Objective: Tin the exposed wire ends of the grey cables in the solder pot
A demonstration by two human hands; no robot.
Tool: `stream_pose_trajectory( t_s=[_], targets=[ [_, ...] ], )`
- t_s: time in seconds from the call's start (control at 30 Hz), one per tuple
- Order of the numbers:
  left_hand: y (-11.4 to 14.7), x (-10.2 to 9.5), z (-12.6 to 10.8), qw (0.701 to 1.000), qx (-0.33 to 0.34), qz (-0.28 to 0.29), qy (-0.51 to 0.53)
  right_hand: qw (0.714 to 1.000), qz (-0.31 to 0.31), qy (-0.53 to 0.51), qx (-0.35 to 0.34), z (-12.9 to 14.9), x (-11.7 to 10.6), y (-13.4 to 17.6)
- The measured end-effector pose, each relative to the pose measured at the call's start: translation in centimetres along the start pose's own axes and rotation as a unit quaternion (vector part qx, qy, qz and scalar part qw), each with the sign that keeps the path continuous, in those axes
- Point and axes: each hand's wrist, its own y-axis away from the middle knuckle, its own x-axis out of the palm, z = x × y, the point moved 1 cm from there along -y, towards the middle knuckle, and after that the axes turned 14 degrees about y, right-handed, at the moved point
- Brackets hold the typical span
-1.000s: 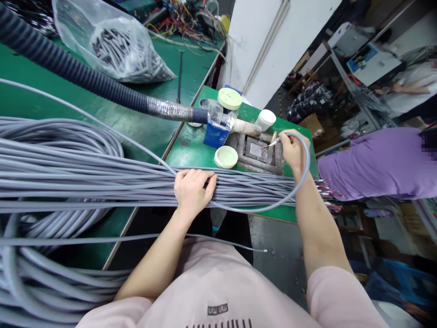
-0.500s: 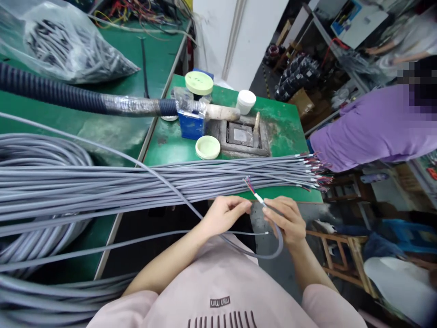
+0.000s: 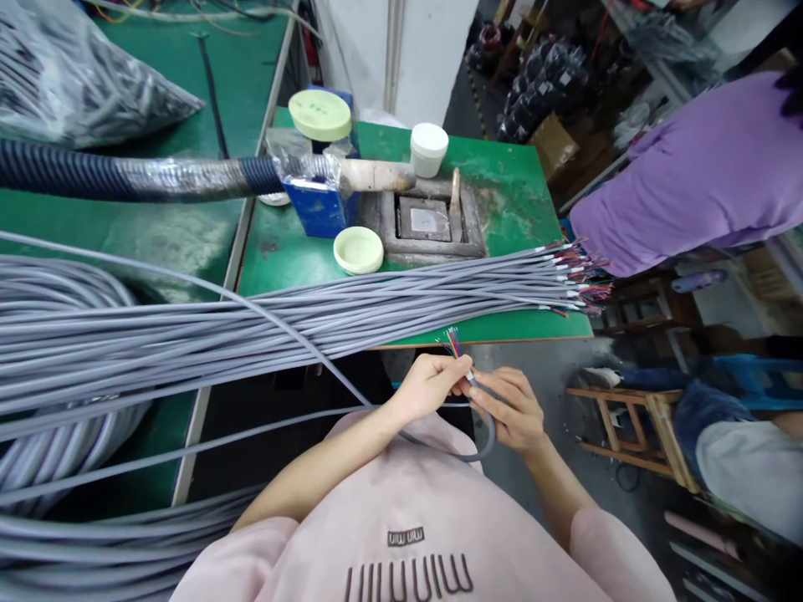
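Hands meet just in front of the person's chest, below the near edge of the green table [image 3: 514, 217]. The left hand [image 3: 430, 386] and the right hand [image 3: 511, 410] both pinch the end of one grey cable [image 3: 483, 439], fingertips pressed together just behind its stripped tip, where a small fan of coloured wires [image 3: 452, 341] pokes up above the knuckles. Behind the right hand the cable loops down and back toward the body.

The cable looks light, smooth and springy, likely to slip or uncurl if held loosely (the bare wires seem thin and easily bent), so the grey jacket just behind the strip seems the safest hold.

Just beyond the hands, a thick cable bundle [image 3: 314, 322] lies across the table. A solder pot [image 3: 427, 221] sits farther back.
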Motion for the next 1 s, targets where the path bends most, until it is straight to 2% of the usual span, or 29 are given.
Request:
stream_pose_trajectory(
  t_s=[0.2,0.3,0.37,0.4,0.43,0.5,0.53,0.57,0.63,0.7,0.77,0.87,1.0],
  targets=[
    [-0.1,0.1,0.1,1.0,0.007,0.0,0.006,1.0,-0.009,-0.008,0.019,0.4,-0.1,0.3],
    [0.0,-0.1,-0.3,1.0,0.021,0.019,-0.004,0.991,-0.032,-0.043,0.126,0.0,-0.6,0.2],
    [0.1,-0.1,-0.5,0.998,0.035,0.042,-0.022,0.96,0.037,-0.153,0.231,-0.4,-0.6,0.3],
    [0.1,-0.1,-0.5,0.997,0.043,0.055,-0.031,0.925,0.1,-0.243,0.273,-0.5,-0.5,0.4],
    [0.1,-0.1,-0.6,0.996,0.049,0.068,-0.038,0.873,0.166,-0.344,0.304,-0.4,-0.1,0.5],
    [0.1,0.0,-0.5,0.994,0.047,0.09,-0.038,0.742,0.251,-0.521,0.339,0.3,0.8,0.8],
    [0.1,0.0,-0.4,0.994,0.041,0.092,-0.034,0.688,0.258,-0.579,0.354,0.7,1.3,0.8],
    [0.1,0.0,-0.4,0.995,0.035,0.085,-0.027,0.65,0.244,-0.614,0.374,1.1,1.9,0.9],
    [0.0,-0.4,-0.3,0.999,0.04,0.033,-0.012,0.618,0.181,-0.637,0.424,1.9,2.9,0.8],
    [0.1,-0.9,-0.5,0.996,0.072,-0.045,0.004,0.613,0.126,-0.625,0.466,2.4,3.6,0.7],
    [0.2,-1.5,-0.8,0.988,0.111,-0.102,0.019,0.62,0.111,-0.607,0.485,2.6,4.0,0.6],
    [0.5,-1.9,-1.4,0.98,0.143,-0.134,0.02,0.648,0.121,-0.575,0.484,2.6,4.2,0.3],
    [0.6,-2.1,-1.8,0.975,0.156,-0.158,0.011,0.693,0.165,-0.527,0.464,2.9,4.4,-0.1]
  ],
)
